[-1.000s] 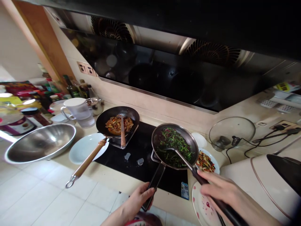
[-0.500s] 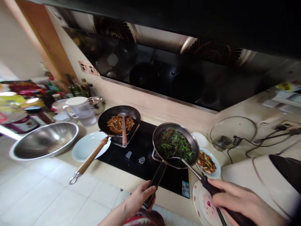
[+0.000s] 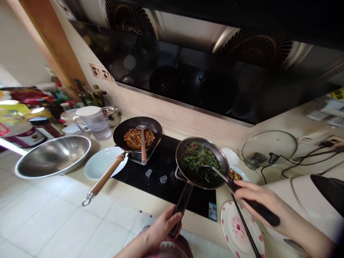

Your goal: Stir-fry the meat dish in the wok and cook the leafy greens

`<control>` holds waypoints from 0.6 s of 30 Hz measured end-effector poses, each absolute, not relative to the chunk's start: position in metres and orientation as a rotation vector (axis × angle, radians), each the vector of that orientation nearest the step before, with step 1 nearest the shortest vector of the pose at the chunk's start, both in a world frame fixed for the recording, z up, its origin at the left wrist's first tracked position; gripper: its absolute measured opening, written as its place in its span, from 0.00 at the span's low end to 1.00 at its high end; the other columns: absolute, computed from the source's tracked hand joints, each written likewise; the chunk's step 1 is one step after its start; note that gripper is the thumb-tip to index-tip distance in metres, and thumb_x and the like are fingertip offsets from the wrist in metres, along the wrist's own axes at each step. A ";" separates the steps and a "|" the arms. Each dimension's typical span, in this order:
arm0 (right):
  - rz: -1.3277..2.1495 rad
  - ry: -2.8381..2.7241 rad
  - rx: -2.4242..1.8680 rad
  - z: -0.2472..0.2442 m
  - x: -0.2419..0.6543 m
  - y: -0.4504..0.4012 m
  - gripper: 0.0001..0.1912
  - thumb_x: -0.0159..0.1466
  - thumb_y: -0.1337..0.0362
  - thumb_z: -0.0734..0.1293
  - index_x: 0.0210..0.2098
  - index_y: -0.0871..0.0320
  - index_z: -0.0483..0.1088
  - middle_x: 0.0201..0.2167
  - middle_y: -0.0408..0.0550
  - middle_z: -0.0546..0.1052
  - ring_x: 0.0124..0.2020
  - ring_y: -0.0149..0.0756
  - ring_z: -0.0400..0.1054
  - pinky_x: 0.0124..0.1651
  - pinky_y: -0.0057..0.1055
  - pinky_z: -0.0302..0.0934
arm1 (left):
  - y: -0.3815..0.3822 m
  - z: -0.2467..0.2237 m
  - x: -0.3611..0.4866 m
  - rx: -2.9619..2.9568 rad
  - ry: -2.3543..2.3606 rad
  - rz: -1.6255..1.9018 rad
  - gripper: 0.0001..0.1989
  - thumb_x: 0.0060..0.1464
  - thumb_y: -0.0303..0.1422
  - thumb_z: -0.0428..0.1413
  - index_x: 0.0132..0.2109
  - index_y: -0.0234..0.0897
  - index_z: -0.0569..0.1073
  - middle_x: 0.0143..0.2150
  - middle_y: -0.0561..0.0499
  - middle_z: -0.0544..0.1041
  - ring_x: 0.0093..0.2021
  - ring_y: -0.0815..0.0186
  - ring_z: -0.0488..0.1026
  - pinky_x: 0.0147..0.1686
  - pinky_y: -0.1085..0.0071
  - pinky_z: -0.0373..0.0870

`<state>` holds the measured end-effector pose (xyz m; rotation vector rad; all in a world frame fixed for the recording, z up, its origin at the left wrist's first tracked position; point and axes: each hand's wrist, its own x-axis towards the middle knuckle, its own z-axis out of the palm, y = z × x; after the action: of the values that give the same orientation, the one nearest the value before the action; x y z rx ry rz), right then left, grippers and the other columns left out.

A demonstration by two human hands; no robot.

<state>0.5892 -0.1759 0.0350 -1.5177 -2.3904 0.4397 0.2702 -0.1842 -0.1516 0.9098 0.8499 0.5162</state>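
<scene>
My left hand (image 3: 168,222) is closed around the black handle of a frying pan (image 3: 184,200), which sits on the right burner. Chopped leafy greens (image 3: 197,159) fill much of the pan, with liquid showing at the near side. My right hand (image 3: 258,197) grips the black handle of a metal ladle (image 3: 219,173); its head is partly sunk among the greens. A thin dark stick (image 3: 245,229) runs down from beneath the right hand, over a plate with a pink pattern (image 3: 228,218). Whether the hand holds this stick I cannot tell.
A wok (image 3: 158,126) with cooked food and a wooden-handled turner (image 3: 143,147) stands on the left burner. Left of it are a pale plate (image 3: 94,166), a steel bowl (image 3: 51,159) and a water jug (image 3: 98,125). A glass lid (image 3: 271,143) leans behind a white appliance (image 3: 279,190).
The ladle has moved up and left in the pan, pushing the greens toward the far side, so liquid shows nearer me. My right hand has shifted up; the left keeps its hold.
</scene>
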 end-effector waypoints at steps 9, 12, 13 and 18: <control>0.282 -1.500 -1.824 0.005 0.622 -0.137 0.13 0.57 0.50 0.68 0.33 0.52 0.74 0.30 0.47 0.80 0.33 0.46 0.76 0.36 0.37 0.73 | -0.189 -0.139 0.273 0.935 0.850 0.454 0.29 0.47 0.61 0.53 0.37 0.37 0.62 0.24 0.55 0.70 0.22 0.72 0.64 0.25 0.72 0.57; 0.546 -1.308 -1.720 -0.017 0.602 -0.126 0.14 0.59 0.49 0.66 0.32 0.53 0.71 0.26 0.46 0.78 0.31 0.45 0.76 0.35 0.38 0.74 | -0.187 -0.142 0.273 0.947 0.846 0.444 0.29 0.47 0.61 0.52 0.37 0.37 0.62 0.23 0.55 0.70 0.21 0.72 0.64 0.25 0.72 0.57; 0.579 -1.326 -1.683 -0.017 0.596 -0.126 0.14 0.59 0.49 0.66 0.33 0.53 0.71 0.28 0.47 0.79 0.32 0.45 0.77 0.37 0.38 0.74 | -0.187 -0.144 0.273 0.951 0.844 0.443 0.29 0.48 0.60 0.52 0.38 0.37 0.63 0.23 0.55 0.70 0.22 0.72 0.64 0.25 0.72 0.57; 0.239 -1.689 -1.779 0.036 0.596 -0.134 0.12 0.58 0.52 0.68 0.33 0.53 0.75 0.30 0.45 0.80 0.31 0.42 0.76 0.34 0.32 0.72 | -0.184 -0.154 0.271 0.929 0.843 0.417 0.30 0.50 0.58 0.54 0.43 0.34 0.66 0.25 0.54 0.71 0.26 0.69 0.67 0.28 0.72 0.62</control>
<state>0.5962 -0.1342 0.0356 -1.7795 -1.6887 0.2386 0.2709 -0.1842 -0.1539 0.9289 0.8429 0.4168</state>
